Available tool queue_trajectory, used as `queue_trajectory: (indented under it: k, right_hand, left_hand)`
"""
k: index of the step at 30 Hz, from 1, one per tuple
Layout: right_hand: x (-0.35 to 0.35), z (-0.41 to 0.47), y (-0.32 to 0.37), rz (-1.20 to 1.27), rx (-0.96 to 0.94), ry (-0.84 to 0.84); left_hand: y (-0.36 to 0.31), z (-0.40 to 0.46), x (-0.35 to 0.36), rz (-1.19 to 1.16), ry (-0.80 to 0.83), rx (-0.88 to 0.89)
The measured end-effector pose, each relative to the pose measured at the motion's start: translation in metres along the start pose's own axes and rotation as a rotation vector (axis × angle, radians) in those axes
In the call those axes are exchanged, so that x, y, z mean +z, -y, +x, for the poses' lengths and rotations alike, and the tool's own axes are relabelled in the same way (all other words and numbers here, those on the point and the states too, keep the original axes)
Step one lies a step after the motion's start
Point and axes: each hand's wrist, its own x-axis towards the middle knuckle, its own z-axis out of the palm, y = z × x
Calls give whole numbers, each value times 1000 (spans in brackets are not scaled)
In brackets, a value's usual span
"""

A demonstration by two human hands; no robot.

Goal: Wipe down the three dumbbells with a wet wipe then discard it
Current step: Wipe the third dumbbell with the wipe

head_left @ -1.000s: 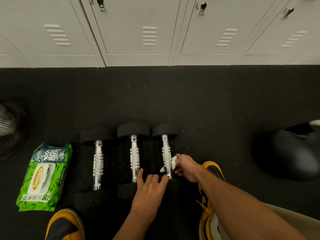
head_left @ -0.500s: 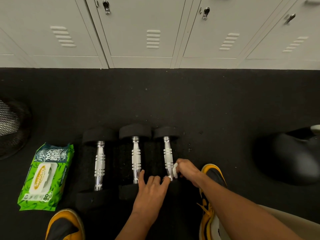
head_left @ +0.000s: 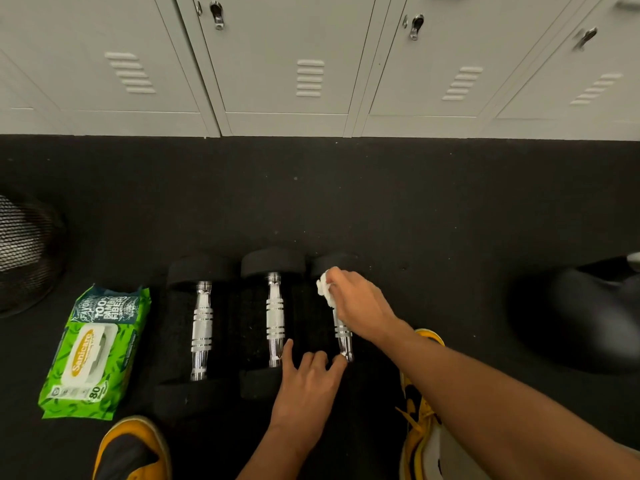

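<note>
Three black dumbbells with chrome handles lie side by side on the dark floor: the left dumbbell (head_left: pixel 202 329), the middle dumbbell (head_left: pixel 275 317) and the right dumbbell (head_left: pixel 343 336). My right hand (head_left: pixel 358 303) grips a crumpled white wet wipe (head_left: pixel 325 287) around the far end of the right dumbbell's handle, by its far head. My left hand (head_left: pixel 308 386) rests with spread fingers on the near black head of the right dumbbell, fingertips by the handle's near end.
A green wet-wipe pack (head_left: pixel 91 351) lies left of the dumbbells. A black mesh bin (head_left: pixel 24 251) stands at the far left. Grey lockers (head_left: pixel 287 64) line the back. My yellow-black shoes (head_left: pixel 133 448) flank the dumbbells. A dark bag (head_left: pixel 581 317) sits at right.
My right hand has slid the wipe along the right dumbbell's handle from its near end to its far end. My left hand has stayed in place.
</note>
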Motion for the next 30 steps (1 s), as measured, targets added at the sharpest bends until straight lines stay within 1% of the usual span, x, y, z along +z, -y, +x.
queue_trajectory:
  k: [2, 5, 7, 9, 14, 16, 19, 22, 30]
  right_hand:
    - [-5, 6, 0, -201, -156, 153]
    - [-5, 15, 1, -506, -348, 301]
    - [-5, 25, 5, -659, -369, 357]
    - [-5, 34, 11, -725, -317, 397]
    - [1, 44, 19, -753, -172, 515]
    - [-1, 45, 20, -751, -176, 559]
    - [-1, 46, 21, -750, -198, 604]
    - [1, 46, 22, -729, -192, 647]
    - [0, 39, 25, -700, -208, 687]
  left_hand:
    - [-1, 1, -4, -22, -2, 4]
    - [-2, 1, -8, 7, -11, 0]
    - [-4, 0, -9, 12, -12, -4]
    - [-6, 0, -9, -4, -4, -1]
    - [-6, 4, -3, 0, 7, 48]
    - [-5, 2, -3, -21, 23, 39]
    - [-6, 2, -10, 6, 2, 0]
    - [-9, 3, -17, 10, 48, -14]
    - [-9, 3, -18, -8, 23, 7]
